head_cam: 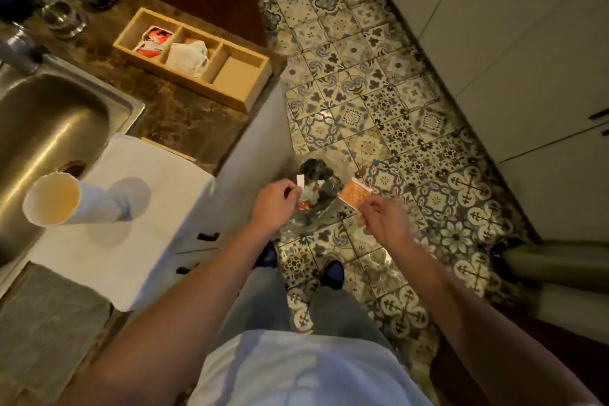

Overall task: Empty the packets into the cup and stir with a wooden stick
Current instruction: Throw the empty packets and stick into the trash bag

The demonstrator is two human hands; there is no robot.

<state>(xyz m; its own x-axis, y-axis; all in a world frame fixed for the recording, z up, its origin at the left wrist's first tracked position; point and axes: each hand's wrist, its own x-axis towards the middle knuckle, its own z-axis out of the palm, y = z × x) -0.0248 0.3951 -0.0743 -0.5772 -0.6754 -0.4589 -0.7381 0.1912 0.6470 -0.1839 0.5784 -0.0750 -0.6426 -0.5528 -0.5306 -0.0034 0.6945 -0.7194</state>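
A white paper cup (66,203) stands on a white napkin (138,227) on the counter at the left. Both my hands are out over the floor, above a small bin with a dark liner (321,186). My right hand (384,219) pinches an orange packet (355,197). My left hand (272,203) pinches a small white torn strip (300,180). A thin wooden stick (168,149) lies on the counter behind the napkin.
A wooden three-part tray (242,84) holds red packets (153,39) and white packets (188,54). A steel sink (49,128) lies at the left, with glasses (64,18) behind it. A grey towel (43,320) lies near me. White cabinets (527,59) stand at the right.
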